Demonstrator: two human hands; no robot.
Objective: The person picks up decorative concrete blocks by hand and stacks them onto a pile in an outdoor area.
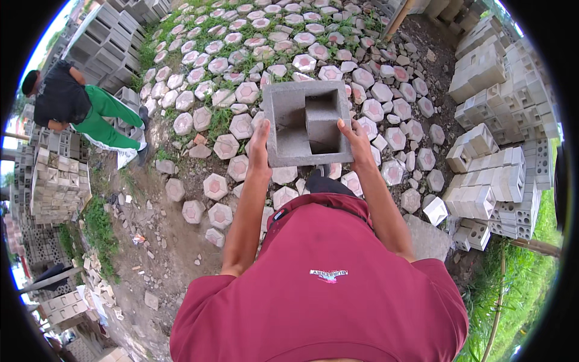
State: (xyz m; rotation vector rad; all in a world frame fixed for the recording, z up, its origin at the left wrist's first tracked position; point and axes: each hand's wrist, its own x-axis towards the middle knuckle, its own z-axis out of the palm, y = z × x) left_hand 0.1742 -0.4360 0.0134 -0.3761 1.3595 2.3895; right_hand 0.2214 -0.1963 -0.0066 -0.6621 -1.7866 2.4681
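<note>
A square grey concrete block [279, 158] with walled hollows inside is held up in front of me, its open face toward me. My left hand [259, 146] grips its left side, thumb along the near rim. On the right side my right hand [358, 143] clamps it, with the thumb on the edge of the face. The fingers of both hands are mostly hidden behind the block. Below it, part of a dark shoe [321, 181] shows on the ground.
Hexagonal pavers [226, 146] with reddish centres cover the ground ahead among grass. Stacked concrete blocks [482, 187] line the right, and more block stacks [105, 45] rise at the far left. Another person [63, 99] in green trousers stands at the left. Loose rubble [145, 241] lies nearer.
</note>
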